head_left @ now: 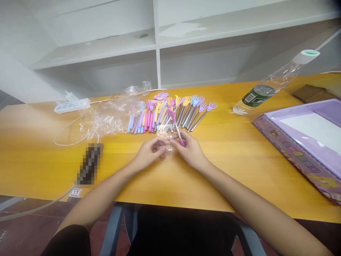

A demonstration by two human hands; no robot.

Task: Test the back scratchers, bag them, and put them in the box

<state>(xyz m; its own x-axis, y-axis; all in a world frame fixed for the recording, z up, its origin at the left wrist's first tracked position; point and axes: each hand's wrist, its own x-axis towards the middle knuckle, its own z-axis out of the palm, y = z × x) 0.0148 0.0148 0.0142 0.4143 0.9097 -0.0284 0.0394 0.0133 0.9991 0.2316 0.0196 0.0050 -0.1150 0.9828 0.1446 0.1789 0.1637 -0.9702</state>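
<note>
My right hand (190, 147) is closed round the lower end of a pink back scratcher (174, 120), whose claw head points up and away from me. Between my hands is a small clear plastic bag (165, 138). The fingers of my left hand (149, 152) are pinched on the bag's left side, and my right fingertips are close to its right edge. Just beyond lie many back scratchers (190, 112) in a row, with hand-shaped heads in pink, yellow, blue and purple, metal rods and coloured handles.
Crumpled clear plastic wrap (109, 115) lies left of the row, near a white power strip (71, 104) with its cable. A blurred-out dark object (90, 164) is at the left. To the right stand a plastic bottle (258, 95) and an open purple box (295, 153). Shelves (186, 39) rise behind.
</note>
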